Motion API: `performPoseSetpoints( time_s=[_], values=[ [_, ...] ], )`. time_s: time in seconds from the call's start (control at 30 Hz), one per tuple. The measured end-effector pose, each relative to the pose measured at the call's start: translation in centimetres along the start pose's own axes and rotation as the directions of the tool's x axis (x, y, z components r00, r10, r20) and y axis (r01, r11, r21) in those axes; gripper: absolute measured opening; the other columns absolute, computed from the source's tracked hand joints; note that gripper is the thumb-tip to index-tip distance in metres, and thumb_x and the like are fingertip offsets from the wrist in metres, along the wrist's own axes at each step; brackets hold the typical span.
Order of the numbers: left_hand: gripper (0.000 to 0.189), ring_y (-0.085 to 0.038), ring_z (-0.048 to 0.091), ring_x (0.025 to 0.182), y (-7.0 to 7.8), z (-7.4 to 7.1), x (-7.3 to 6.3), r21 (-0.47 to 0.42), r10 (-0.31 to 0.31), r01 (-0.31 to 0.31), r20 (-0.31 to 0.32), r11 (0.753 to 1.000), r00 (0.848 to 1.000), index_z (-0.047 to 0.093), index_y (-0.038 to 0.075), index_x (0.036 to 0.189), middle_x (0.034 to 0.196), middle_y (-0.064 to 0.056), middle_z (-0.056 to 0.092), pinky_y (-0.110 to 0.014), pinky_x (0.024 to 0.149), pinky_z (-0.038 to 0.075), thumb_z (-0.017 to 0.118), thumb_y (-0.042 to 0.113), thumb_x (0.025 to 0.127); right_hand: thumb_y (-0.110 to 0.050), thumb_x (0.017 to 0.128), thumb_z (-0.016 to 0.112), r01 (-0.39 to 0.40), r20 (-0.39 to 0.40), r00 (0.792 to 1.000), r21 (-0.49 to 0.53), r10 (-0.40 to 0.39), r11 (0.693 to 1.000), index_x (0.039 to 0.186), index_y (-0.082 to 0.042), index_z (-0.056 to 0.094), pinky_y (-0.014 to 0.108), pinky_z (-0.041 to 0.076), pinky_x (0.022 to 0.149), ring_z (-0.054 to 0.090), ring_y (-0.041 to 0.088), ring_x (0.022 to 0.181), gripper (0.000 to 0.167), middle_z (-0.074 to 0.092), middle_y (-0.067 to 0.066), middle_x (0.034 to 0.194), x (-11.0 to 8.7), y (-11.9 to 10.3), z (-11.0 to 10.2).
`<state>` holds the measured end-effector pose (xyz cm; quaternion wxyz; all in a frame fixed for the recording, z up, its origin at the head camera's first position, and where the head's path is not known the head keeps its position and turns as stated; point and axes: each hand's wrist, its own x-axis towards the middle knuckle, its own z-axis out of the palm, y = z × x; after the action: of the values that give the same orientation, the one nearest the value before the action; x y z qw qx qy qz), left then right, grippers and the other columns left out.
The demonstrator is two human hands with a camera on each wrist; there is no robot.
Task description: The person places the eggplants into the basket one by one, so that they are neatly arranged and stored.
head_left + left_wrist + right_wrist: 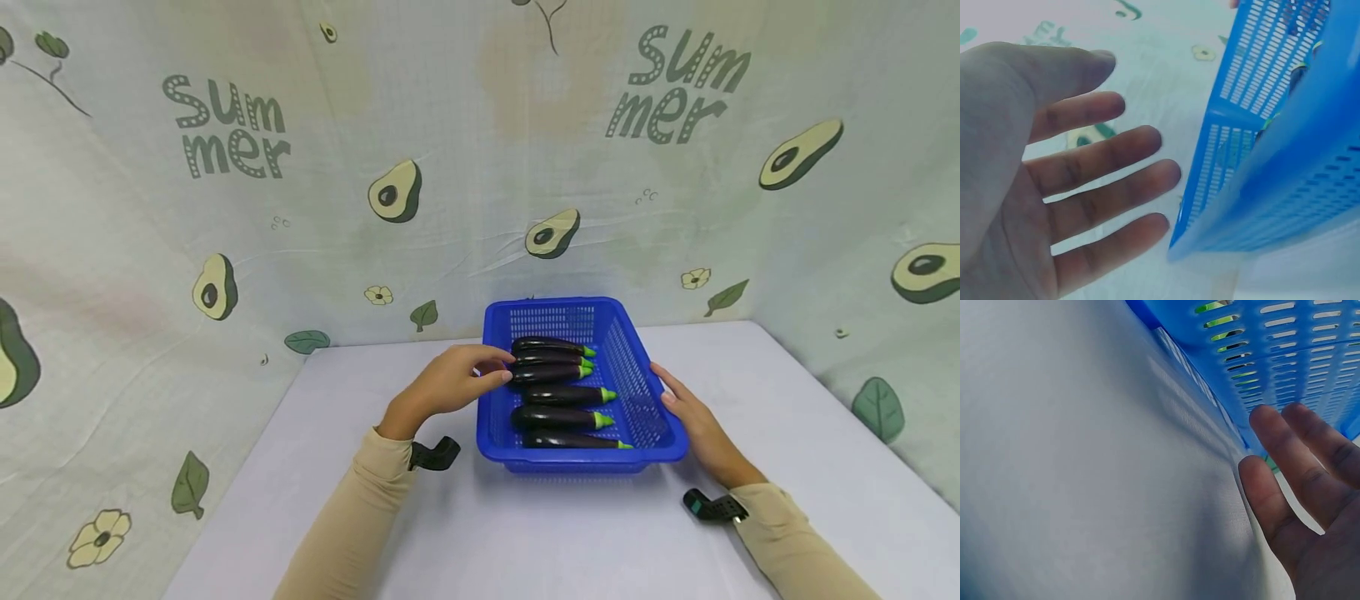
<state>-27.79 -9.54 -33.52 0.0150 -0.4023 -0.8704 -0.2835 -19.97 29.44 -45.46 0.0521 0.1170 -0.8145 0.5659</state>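
Note:
A blue plastic basket (585,454) with slotted walls stands on the white table. Several dark eggplants (562,395) with green stem ends lie in it, roughly side by side. My left hand (453,379) is at the basket's left rim, thumb and fingers spread; the left wrist view shows a gap between its fingertips (1169,172) and the basket wall (1260,187). At the right rim is my right hand (697,425). Its fairly straight fingers (1288,456) lie against or close beside the outer wall (1279,362) in the right wrist view, where the thumb is hidden.
Behind the table (405,358) hangs a pale cloth (465,125) printed with avocados, leaves and lettering. It also closes off the left and right sides. Each wrist wears a black device, one on the left (437,454) and one on the right (712,506).

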Motion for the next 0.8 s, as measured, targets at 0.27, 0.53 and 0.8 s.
performPoseSetpoints(
  time_s=[0.27,0.53,0.8],
  values=[
    [0.032,-0.007,0.064,0.100,-1.8,-0.2,-2.6,-0.104,-0.100,0.086,-0.139,0.991,0.985,0.070,0.012,0.125,0.110,0.009,0.070,-0.032,0.085,0.054,0.063,0.031,0.101,-0.038,0.110,0.032,0.000,-0.010,1.000,-0.029,-0.001,1.000,0.162,-0.027,0.018,0.050,0.022,0.114,0.016,0.045,0.147,0.054,0.014,0.012,0.166,0.2,0.0,0.0],
    [0.029,-0.013,0.065,0.097,-3.6,0.0,-4.8,-0.147,-0.206,0.180,-0.186,0.973,0.961,0.070,0.017,0.126,0.105,0.006,0.071,-0.037,0.085,0.054,0.063,0.030,0.101,-0.034,0.110,0.035,0.045,-0.061,0.997,-0.044,-0.048,0.998,0.162,-0.025,0.021,0.047,0.024,0.116,0.027,0.032,0.146,0.054,0.020,0.015,0.164,0.5,-0.2,-0.2],
    [0.029,-0.017,0.065,0.098,-5.1,0.2,-5.7,-0.141,-0.267,0.244,-0.182,0.960,0.946,0.069,0.020,0.126,0.106,0.007,0.071,-0.041,0.084,0.054,0.063,0.033,0.100,-0.031,0.112,0.029,0.070,-0.082,0.994,-0.083,-0.077,0.994,0.161,-0.014,0.021,0.016,0.047,0.085,0.058,-0.005,0.109,0.053,0.048,0.032,0.142,0.6,-0.3,-1.3]
  ],
)
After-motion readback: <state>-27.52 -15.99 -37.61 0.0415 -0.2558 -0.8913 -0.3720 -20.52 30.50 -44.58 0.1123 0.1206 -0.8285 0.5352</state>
